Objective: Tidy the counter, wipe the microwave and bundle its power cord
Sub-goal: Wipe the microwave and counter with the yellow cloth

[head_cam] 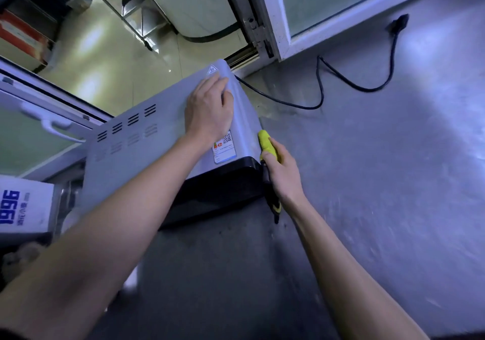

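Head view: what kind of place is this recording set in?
Probably a commercial or canteen kitchen. A microwave sits on a bare stainless steel counter beside a sliding serving window, beyond which lie a tiled floor and steel shelving. The microwave's power cord lies loose on the counter.

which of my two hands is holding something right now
Your right hand: it grips a yellow-and-black tool. The left hand lies flat on the microwave.

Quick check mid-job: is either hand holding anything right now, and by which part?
The right hand grips a yellow-and-black tool around its middle, beside the microwave. The left hand rests flat on the microwave's top, gripping nothing.
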A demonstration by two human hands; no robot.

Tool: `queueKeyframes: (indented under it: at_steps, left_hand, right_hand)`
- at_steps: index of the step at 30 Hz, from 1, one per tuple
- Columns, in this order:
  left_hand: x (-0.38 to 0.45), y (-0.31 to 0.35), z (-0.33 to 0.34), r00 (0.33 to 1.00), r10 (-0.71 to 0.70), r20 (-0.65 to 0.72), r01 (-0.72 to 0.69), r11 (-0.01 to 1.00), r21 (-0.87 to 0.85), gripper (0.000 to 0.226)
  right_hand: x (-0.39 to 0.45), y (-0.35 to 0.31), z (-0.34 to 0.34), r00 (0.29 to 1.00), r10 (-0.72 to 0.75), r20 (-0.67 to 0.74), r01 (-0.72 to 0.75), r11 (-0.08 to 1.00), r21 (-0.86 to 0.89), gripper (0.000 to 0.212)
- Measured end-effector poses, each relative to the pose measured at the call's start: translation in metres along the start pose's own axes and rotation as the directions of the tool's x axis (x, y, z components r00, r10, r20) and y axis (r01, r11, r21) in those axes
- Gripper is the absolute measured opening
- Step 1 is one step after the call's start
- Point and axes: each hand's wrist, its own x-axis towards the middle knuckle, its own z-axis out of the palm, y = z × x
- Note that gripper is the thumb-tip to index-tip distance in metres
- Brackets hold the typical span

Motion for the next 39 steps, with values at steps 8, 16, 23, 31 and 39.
queueKeyframes:
  at_steps: [8,16,23,31,39]
  left_hand:
    - [-0.052,0.004,-0.019,0.988,0.129,0.084,-0.128,0.992,-0.020,0.039]
    - [-0.107,-0.021,-0.041,0.966,0.249,0.077,-0.250,0.968,0.003,0.031]
    - [-0.171,-0.059,-0.067,0.944,0.324,0.053,-0.322,0.946,-0.048,0.034]
    - [-0.252,-0.128,-0.107,0.936,0.343,0.075,-0.342,0.939,-0.027,0.039]
    - [-0.284,-0.152,-0.128,0.916,0.390,0.096,-0.389,0.921,-0.027,0.042]
  right_hand:
    - [-0.025,-0.015,-0.003,0.988,-0.055,-0.142,0.051,0.998,-0.028,0.042]
    - [-0.074,-0.027,0.022,0.924,-0.176,-0.339,0.218,0.972,0.091,0.044]
    - [-0.133,-0.016,0.056,0.851,-0.323,-0.414,0.330,0.942,-0.056,0.044]
    - [-0.203,0.007,0.108,0.805,-0.385,-0.452,0.363,0.921,-0.140,0.045]
    - [-0.243,0.029,0.137,0.754,-0.444,-0.483,0.403,0.894,-0.193,0.045]
